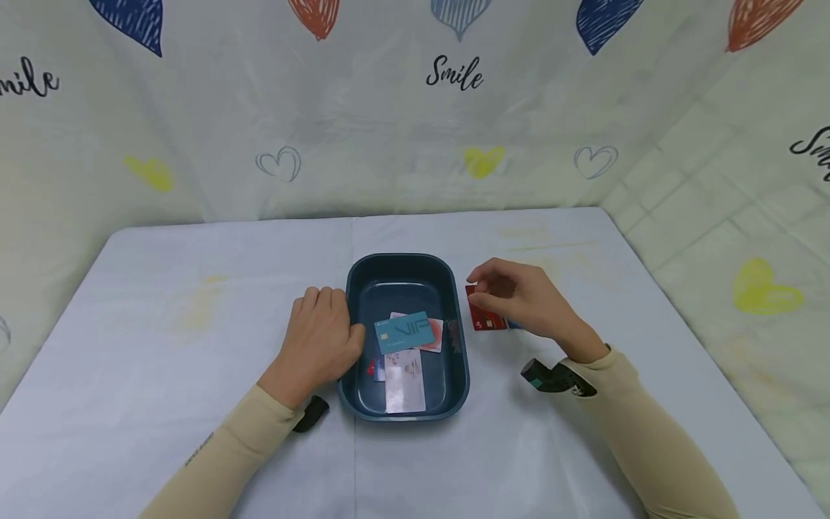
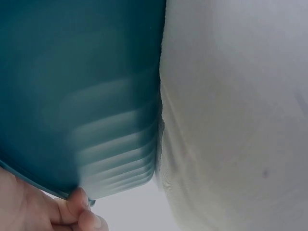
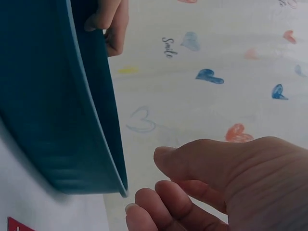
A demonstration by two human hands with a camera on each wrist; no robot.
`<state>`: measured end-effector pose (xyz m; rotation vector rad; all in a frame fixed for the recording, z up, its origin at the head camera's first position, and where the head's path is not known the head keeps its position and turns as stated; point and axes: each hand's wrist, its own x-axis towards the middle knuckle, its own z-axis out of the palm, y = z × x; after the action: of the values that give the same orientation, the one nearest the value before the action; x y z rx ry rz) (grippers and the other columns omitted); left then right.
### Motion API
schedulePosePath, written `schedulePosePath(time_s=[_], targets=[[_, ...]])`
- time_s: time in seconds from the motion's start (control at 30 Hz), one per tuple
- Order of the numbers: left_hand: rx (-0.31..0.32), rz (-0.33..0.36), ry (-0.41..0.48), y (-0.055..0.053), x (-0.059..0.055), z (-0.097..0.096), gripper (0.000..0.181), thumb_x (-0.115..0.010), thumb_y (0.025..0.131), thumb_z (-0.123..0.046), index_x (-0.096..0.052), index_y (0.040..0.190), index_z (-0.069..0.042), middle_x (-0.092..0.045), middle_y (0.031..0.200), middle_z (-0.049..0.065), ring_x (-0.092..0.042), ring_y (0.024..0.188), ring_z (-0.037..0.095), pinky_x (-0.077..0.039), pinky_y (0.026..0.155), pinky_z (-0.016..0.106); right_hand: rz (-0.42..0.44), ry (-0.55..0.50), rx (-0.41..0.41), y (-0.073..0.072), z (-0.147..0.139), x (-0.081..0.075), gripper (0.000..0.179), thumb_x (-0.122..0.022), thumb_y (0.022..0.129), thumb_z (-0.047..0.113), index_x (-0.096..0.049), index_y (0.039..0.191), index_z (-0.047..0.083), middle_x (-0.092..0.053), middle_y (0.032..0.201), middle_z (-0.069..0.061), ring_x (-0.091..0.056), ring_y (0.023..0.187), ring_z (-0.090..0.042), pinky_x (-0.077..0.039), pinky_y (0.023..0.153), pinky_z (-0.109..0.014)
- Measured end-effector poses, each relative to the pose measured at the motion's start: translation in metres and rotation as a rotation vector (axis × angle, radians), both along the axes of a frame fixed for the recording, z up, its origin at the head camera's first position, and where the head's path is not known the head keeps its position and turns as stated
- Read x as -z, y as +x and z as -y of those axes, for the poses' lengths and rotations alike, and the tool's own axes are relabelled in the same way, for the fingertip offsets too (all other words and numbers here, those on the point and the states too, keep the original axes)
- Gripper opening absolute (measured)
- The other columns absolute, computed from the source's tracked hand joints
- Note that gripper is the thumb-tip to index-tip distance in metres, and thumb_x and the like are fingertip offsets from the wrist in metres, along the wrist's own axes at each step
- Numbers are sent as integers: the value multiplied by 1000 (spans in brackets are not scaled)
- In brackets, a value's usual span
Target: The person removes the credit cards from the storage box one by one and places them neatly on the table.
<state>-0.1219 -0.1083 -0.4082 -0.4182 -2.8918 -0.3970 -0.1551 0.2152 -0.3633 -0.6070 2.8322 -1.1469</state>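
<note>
A dark teal plastic basin (image 1: 459, 375) sits on the table, with several cards inside. On top lies a turquoise card (image 1: 405, 332) with "VIP" lettering; a pale card (image 1: 405, 382) is below it, and a pink-and-white card (image 1: 433, 336) is partly covered. My left hand (image 1: 323, 339) grips the basin's left rim, its fingertips curled at the edge in the left wrist view. To the right of the basin, my right hand (image 1: 519, 294) hovers with loosely bent fingers and nothing between them. Beneath it a red card (image 1: 485, 317) lies on the table, with a blue card edge showing beside it.
A white cloth covers the table (image 1: 214, 360). Behind it hangs a pale curtain (image 1: 376, 108) printed with hearts and "Smile" lettering, and more of it runs along the right side. Dark wrist cameras (image 1: 551, 378) are strapped to both forearms.
</note>
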Motion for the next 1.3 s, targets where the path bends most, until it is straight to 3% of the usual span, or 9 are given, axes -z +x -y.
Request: schedulePosePath(time_s=[0.33, 0.6, 0.83, 1.13, 1.3], targets=[[7, -5, -1, 0, -1, 1, 19, -54, 87, -21, -49, 82, -3, -44, 76, 10, -41, 81, 29, -35, 74, 40, -20, -26, -47, 4, 17, -13, 24, -78, 91, 16, -70, 113, 13, -71, 91, 0, -70, 80, -13, -58, 78, -21], [1, 7, -12, 1, -1, 1, 20, -55, 88, -21, -50, 84, -2, -46, 77, 10, -42, 82, 29, -35, 74, 40, -14, -37, -135, 4, 28, -13, 23, -79, 90, 16, -71, 111, 13, -70, 93, 0, -69, 80, -10, -59, 79, -22], [1, 5, -6, 0, -2, 0, 20, -55, 88, -21, -51, 85, -1, -46, 77, 10, -42, 82, 29, -35, 74, 40, -5, 4, -227, 3, 41, -11, 22, -78, 90, 14, -69, 111, 12, -69, 92, 0, -64, 75, -11, -54, 64, -25], [-2, 28, -1, 1, 0, 0, 21, -56, 89, -22, -51, 86, -2, -46, 79, 10, -42, 84, 29, -36, 76, 41, -5, 38, -314, 1, 52, -5, 26, -77, 89, 8, -69, 114, 7, -72, 95, 0, -67, 84, -8, -59, 78, -25], [3, 7, 0, 0, 0, 0, 20, -57, 88, -21, -51, 85, -2, -46, 79, 10, -42, 83, 29, -37, 76, 41, 1, 66, -374, -3, 58, -2, 30, -78, 89, 9, -68, 117, 7, -73, 100, -6, -68, 86, -8, -61, 80, -32]])
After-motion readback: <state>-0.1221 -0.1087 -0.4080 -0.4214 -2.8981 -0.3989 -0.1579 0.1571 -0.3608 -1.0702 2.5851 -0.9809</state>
